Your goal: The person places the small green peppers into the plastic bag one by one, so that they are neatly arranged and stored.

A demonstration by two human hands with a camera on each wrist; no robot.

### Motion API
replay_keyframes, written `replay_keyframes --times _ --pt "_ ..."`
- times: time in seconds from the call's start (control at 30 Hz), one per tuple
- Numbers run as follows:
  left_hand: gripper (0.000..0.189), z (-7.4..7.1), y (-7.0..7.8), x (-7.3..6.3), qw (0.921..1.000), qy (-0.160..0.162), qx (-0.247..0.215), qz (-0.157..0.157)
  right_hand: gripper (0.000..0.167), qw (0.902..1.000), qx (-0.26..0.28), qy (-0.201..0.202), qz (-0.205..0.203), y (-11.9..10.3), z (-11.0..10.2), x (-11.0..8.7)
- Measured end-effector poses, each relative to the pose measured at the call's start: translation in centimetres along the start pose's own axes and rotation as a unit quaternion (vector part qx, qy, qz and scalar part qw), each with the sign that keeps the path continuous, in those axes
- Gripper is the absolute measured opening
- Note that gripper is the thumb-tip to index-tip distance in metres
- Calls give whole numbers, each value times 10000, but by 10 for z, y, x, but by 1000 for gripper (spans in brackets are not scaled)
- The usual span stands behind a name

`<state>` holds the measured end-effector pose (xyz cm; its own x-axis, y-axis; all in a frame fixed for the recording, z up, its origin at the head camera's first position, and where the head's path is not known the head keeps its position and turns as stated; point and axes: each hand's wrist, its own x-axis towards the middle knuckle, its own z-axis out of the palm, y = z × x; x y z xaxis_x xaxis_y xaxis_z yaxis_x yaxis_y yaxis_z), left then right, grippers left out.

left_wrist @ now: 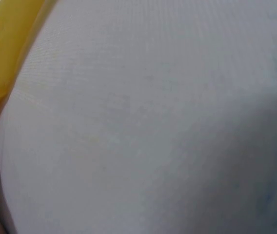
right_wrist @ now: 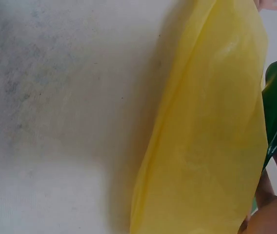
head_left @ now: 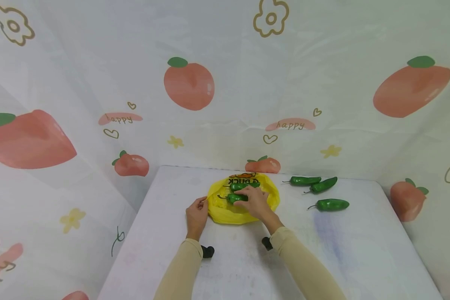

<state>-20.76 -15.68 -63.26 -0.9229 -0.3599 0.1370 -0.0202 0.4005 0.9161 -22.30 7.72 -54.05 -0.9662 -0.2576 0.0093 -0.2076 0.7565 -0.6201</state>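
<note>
A yellow plastic bag [head_left: 225,217] with dark lettering lies opened out on the table, its rim spread wide. At the bag's left edge, my left hand [head_left: 197,216] pinches the rim. My right hand [head_left: 256,201] is over the bag's opening and grips a green pepper [head_left: 232,198] between thumb and fingers. Just behind it, another green pepper [head_left: 243,186] lies within the bag. In the right wrist view the held pepper [right_wrist: 276,97] shows past the bag's yellow side. Only a sliver of my left hand appears in the left wrist view, beside the yellow plastic.
To the bag's right lie three more green peppers: one at the back [head_left: 305,181], one slanted beside it [head_left: 323,185], and one nearer [head_left: 333,204]. A white cloth wall [head_left: 225,141] printed with fruit stands behind the white table [head_left: 232,266].
</note>
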Motion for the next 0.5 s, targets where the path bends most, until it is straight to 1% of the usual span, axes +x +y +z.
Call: replay_keyframes --times 0.13,0.3,0.5 --pt "19 0 0 0 10000 -16 36 -39 40 9997 -84 -166 163 -2 2 3" --pt "21 -1 3 -1 9998 -72 18 -163 39 9988 -106 -355 318 -4 6 5" --pt "21 -1 4 -1 9998 -86 29 -174 38 9976 -221 -530 381 -6 9 8"
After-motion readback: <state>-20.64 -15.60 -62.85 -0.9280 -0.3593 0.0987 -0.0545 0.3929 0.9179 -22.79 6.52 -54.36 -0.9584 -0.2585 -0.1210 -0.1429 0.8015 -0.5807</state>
